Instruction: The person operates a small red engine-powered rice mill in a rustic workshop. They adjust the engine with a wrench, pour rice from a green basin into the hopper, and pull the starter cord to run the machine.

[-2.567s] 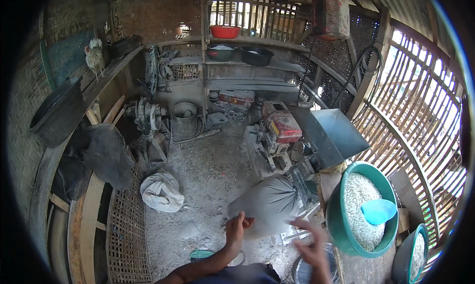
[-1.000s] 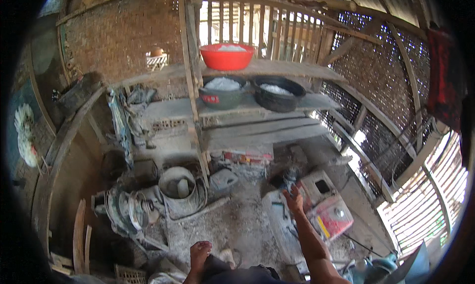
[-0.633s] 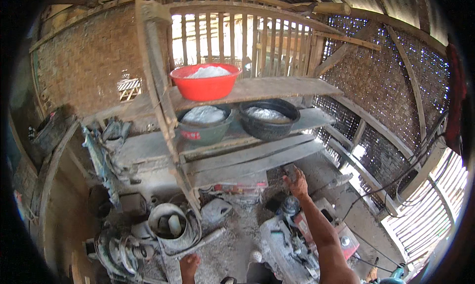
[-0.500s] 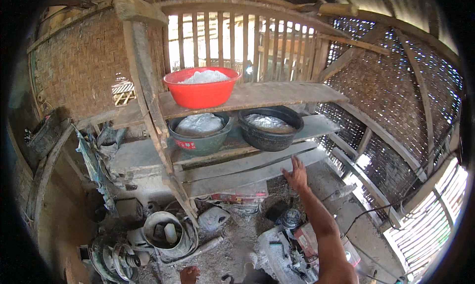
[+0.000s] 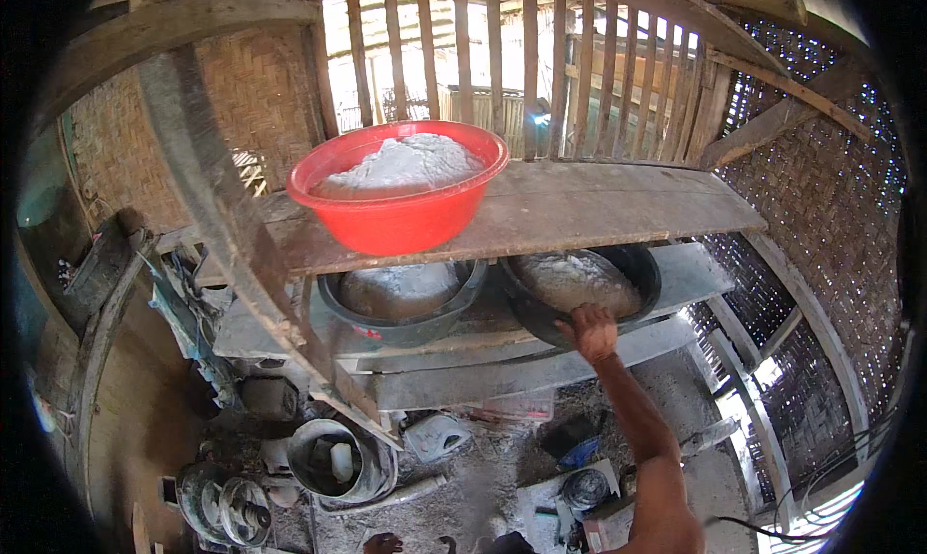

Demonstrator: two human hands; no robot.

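My right hand (image 5: 592,330) reaches to the near rim of a black basin (image 5: 653,282) on the lower shelf. Its fingers curl over the rim. Pale powder (image 5: 575,279) is heaped inside that basin. To its left stands a dark green basin (image 5: 391,334), also filled with pale powder and partly covered by the upper shelf. A red basin (image 5: 406,216) with a white powder mound (image 5: 415,163) sits on the upper shelf. Only a small part of my left hand (image 5: 383,543) shows at the lower edge, with its fingers mostly cut off.
The wooden upper shelf (image 5: 599,206) overhangs the lower shelf (image 5: 690,274). A slanted post (image 5: 217,187) stands at the left front. Below are a round metal container (image 5: 328,486), a plastic jug (image 5: 436,436) and a machine with wheels (image 5: 241,511). Cables hang at the right.
My right hand has moved forward from open air to the black basin's rim. The view has come closer to the shelves, and the basins look larger.
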